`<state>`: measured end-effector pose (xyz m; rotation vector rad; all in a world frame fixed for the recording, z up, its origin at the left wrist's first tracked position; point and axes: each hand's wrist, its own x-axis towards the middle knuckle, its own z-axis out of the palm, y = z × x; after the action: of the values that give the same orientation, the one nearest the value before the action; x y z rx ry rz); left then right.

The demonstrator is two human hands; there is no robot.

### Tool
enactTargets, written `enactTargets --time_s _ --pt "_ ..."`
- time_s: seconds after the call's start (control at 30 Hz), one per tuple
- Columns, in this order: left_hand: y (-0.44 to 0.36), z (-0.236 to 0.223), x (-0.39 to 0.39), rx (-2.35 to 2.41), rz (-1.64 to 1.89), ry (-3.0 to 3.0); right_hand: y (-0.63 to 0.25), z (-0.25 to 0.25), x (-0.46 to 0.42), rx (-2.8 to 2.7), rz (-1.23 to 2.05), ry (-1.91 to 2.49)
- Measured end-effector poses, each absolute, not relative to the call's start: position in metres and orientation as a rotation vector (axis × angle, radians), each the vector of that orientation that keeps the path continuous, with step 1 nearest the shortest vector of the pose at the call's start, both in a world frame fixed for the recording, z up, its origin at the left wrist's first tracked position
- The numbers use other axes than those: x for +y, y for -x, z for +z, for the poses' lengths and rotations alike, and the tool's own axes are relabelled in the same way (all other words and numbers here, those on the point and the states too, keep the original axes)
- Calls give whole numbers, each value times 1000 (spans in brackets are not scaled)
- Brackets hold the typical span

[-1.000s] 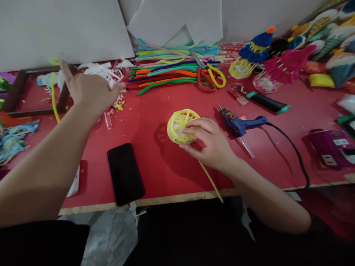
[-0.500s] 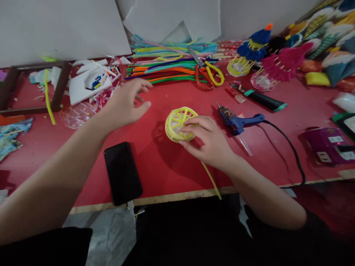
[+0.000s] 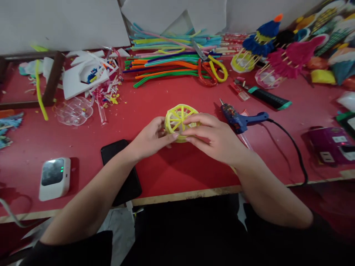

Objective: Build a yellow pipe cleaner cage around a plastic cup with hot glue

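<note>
Yellow spoked wheel (image 3: 182,115), apparently held by left (image 3: 156,137) and right hands (image 3: 212,136).

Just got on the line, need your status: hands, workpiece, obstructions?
Left hand and right hand holding yellow spoked piece. Phone partly under left forearm, clear of piece.

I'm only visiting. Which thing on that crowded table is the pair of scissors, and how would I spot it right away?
At the back of the red table, find the long bundle of colourful fuzzy sticks. The scissors lie across its right end, blades pointing away from the person. Unlike the straight sticks around them, they have two loop handles, one red and one yellow.
</note>
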<state>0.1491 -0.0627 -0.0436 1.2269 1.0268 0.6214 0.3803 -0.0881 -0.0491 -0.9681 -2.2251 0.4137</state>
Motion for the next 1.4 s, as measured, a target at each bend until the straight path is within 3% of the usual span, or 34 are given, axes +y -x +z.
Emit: enactTargets --time_s 0.57,0.93,1.17,1.27,1.4 --pt "-147 -44 -65 996 590 -1069 -386 -23 -79 -2481 416 909" --pt "-142 -48 -63 880 638 -1183 -381 -14 -72 -2579 157 903" --pt "-141 -59 -70 1038 894 -1545 -382 -11 -73 -2574 196 1031" --pt "-142 -56 -69 992 801 -1361 -380 -6 -75 -2543 283 1196" --pt "-143 -47 -67 985 701 -1139 -373 1 -68 -2563 169 1163"
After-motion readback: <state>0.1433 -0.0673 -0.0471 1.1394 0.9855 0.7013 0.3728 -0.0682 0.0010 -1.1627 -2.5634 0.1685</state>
